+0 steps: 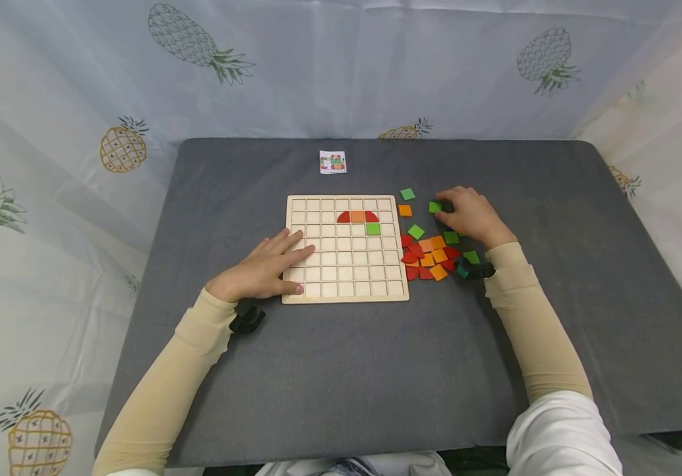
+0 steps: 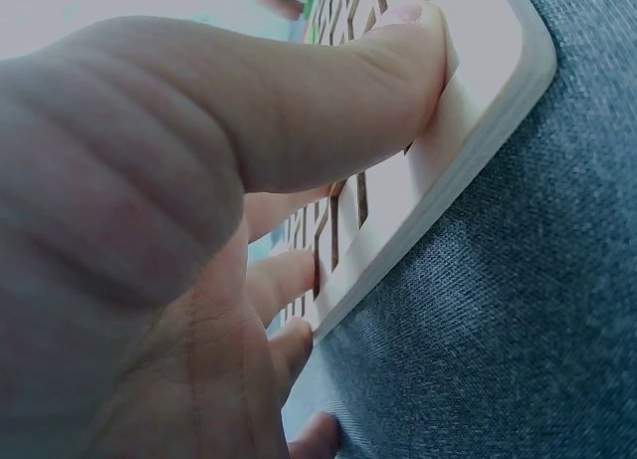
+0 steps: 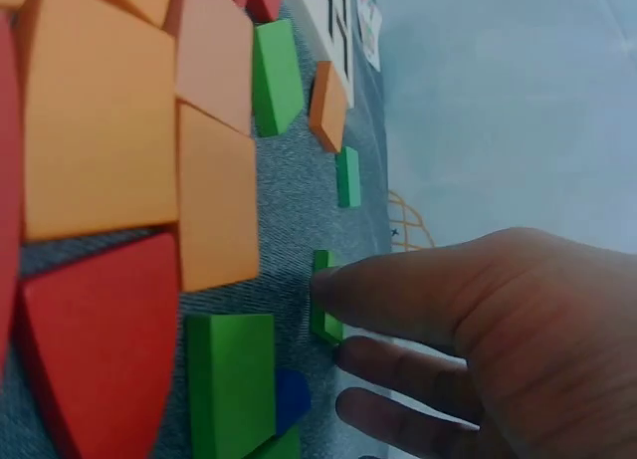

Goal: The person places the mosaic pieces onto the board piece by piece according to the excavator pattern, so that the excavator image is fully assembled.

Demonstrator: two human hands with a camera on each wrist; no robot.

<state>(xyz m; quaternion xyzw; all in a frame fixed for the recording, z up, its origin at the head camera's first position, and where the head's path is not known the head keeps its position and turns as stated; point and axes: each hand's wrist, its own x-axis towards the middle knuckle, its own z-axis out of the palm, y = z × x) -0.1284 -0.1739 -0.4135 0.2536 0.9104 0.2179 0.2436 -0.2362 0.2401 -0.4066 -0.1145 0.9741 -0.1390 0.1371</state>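
A pale wooden grid board [image 1: 329,272] lies on the table. In its upper part sit an orange square [image 1: 357,217] between two red rounded pieces [image 1: 343,217], with a green square [image 1: 373,229] below the right one. My left hand [image 1: 263,268] rests spread over the board's left edge; in the left wrist view the thumb [image 2: 338,106] presses on the rim. Right of the board, my right hand [image 1: 473,215] pinches a green square tile [image 1: 434,207] between thumb and fingers. The right wrist view shows the thumb [image 3: 398,290] against that green tile [image 3: 326,325].
Beside the board's right edge lies a pile of orange squares [image 1: 438,272] and red pieces [image 1: 426,273]. Loose green tiles [image 1: 407,194] and an orange tile [image 1: 405,210] lie above it. A small printed pattern card [image 1: 333,162] lies behind the board. A blue piece [image 3: 291,399] shows near the pile.
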